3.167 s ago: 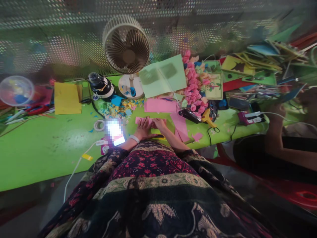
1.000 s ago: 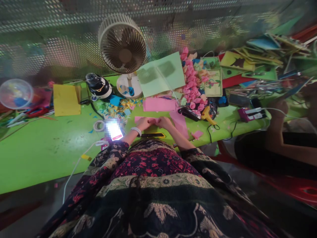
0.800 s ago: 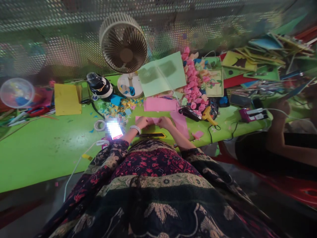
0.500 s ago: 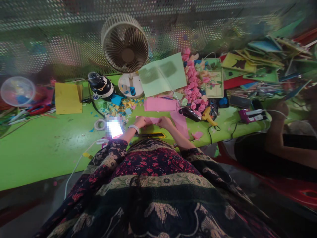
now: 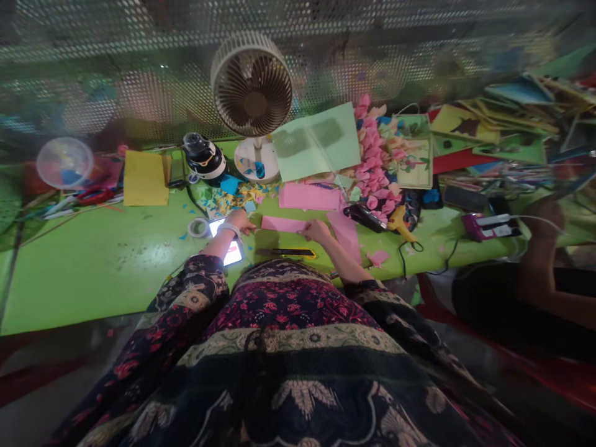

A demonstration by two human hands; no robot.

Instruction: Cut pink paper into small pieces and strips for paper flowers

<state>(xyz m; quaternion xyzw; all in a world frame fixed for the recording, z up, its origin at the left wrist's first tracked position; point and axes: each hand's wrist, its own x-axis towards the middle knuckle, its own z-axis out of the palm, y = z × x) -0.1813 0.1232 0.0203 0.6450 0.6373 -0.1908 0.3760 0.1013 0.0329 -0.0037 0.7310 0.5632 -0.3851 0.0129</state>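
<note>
A narrow pink paper strip (image 5: 283, 224) lies in front of me, its right end pinched between the thumb and fingers of my right hand (image 5: 318, 231). Off the strip's left end, my left hand (image 5: 239, 221) holds nothing, and its fingers point right, slightly apart. Beneath my left wrist a lit phone (image 5: 233, 252) is partly covered. A yellow-and-black box cutter (image 5: 293, 252) rests just below the strip. Above it is a wider folded pink paper (image 5: 310, 196), and another pink sheet (image 5: 347, 236) extends beside my right hand.
A roll of tape (image 5: 198, 228) sits left of the phone. Paper scraps, a black bottle (image 5: 205, 160) and a fan (image 5: 254, 93) stand behind. Right are a black stapler-like tool (image 5: 364, 217), a yellow glue gun (image 5: 402, 225) and pink paper petals (image 5: 372, 158). Another person's arm (image 5: 542, 248) is at far right.
My left hand has let go of the strip's left end and moved left over the phone. My right hand stays at the right end. The view has shifted slightly.
</note>
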